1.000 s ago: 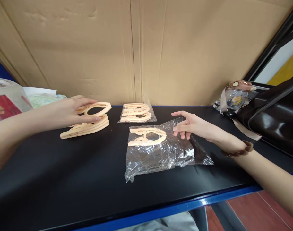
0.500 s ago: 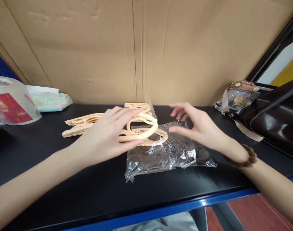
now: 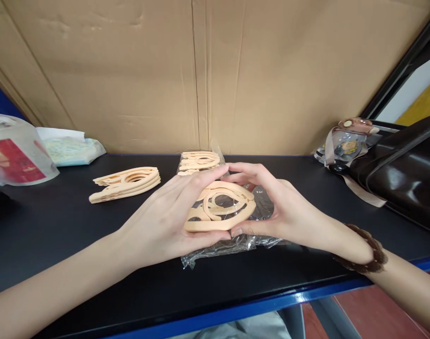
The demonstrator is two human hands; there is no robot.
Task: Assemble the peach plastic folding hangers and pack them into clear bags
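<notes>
A beige folded plastic hanger [image 3: 232,220] is held low over a clear plastic bag [image 3: 215,253]. My left hand [image 3: 165,214] is closed around its left part, fingers over the far edge and thumb along the near edge. From the other side, my right hand [image 3: 287,207] curves around the right end, its thumb at the near edge and its fingers by the far edge. Both hands' fingertips nearly meet. Left of them, a small stack of similar folded hangers [image 3: 126,183] lies on the black tabletop. More beige hangers [image 3: 199,160] rest in clear wrapping behind my hands.
Cardboard [image 3: 147,80] stands along the back of the table [image 3: 94,273]. At the left are a translucent tub [image 3: 41,160] and a soft pack [image 3: 75,148]. A clear strapped bottle [image 3: 344,143] and a shiny dark bag [image 3: 405,174] sit at the right.
My right hand has moved left and closed on the hanger. My left hand has brought the hanger slightly right and nearer to me, over the plastic bag.
</notes>
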